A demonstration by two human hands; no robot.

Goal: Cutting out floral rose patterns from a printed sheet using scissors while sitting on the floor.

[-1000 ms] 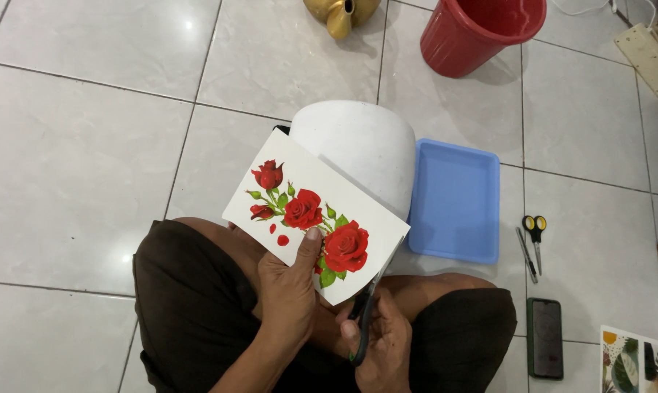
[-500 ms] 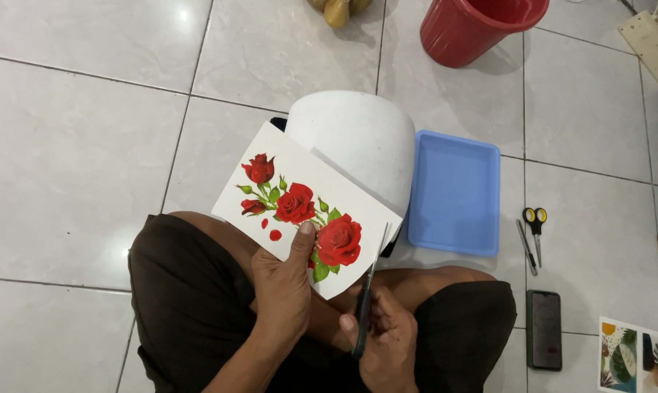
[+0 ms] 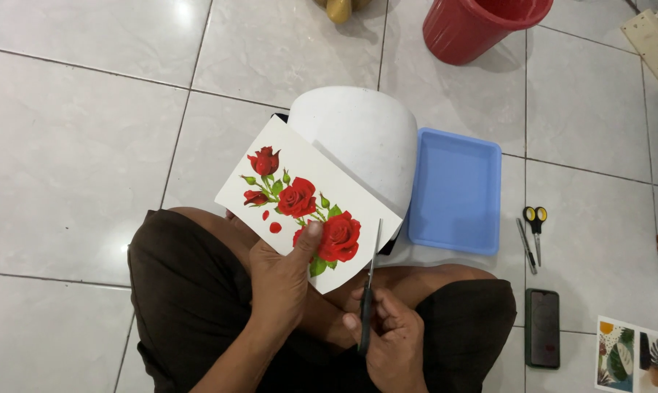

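Note:
My left hand point(image 3: 285, 276) grips the lower edge of a white card printed with red roses point(image 3: 307, 196), thumb pressed beside the largest rose. In my right hand point(image 3: 387, 342) are black-handled scissors point(image 3: 369, 284), blades pointing up along the card's right edge; whether they bite into the card I cannot tell. Behind the card a white rounded pot point(image 3: 358, 138) lies on the tiled floor, partly hidden by it. I sit cross-legged in dark shorts.
A blue plastic tray point(image 3: 456, 191) lies to the right of the pot. Further right are yellow-handled scissors point(image 3: 535, 222), a pen point(image 3: 525, 246), a dark phone point(image 3: 542, 327) and printed leaf cards point(image 3: 635, 356). A red bucket point(image 3: 474, 25) stands at the back.
The scissors have come out from under the card and now stand along its right edge. The card has shifted slightly left and lower with my left hand.

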